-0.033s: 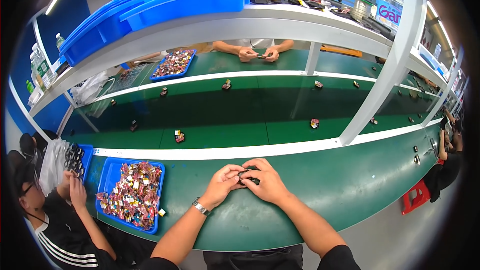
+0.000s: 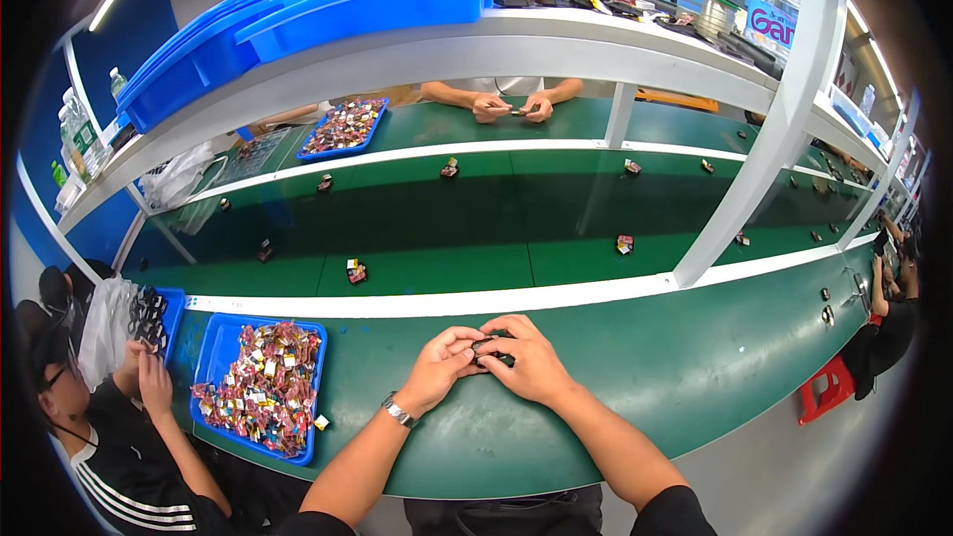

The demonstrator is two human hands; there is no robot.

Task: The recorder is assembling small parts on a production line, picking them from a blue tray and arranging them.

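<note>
Together, the left hand (image 2: 435,369) and the right hand (image 2: 536,367) close their fingers around a small black piece (image 2: 491,348), largely hidden by them, over the smooth green worktop (image 2: 675,387); whether it touches the surface I cannot tell. A silver metal-banded wristwatch (image 2: 399,410) circles the left wrist. Off to the left, a rectangular blue plastic tray (image 2: 217,347) bears heaped small red, white and yellow packets (image 2: 268,387).
</note>
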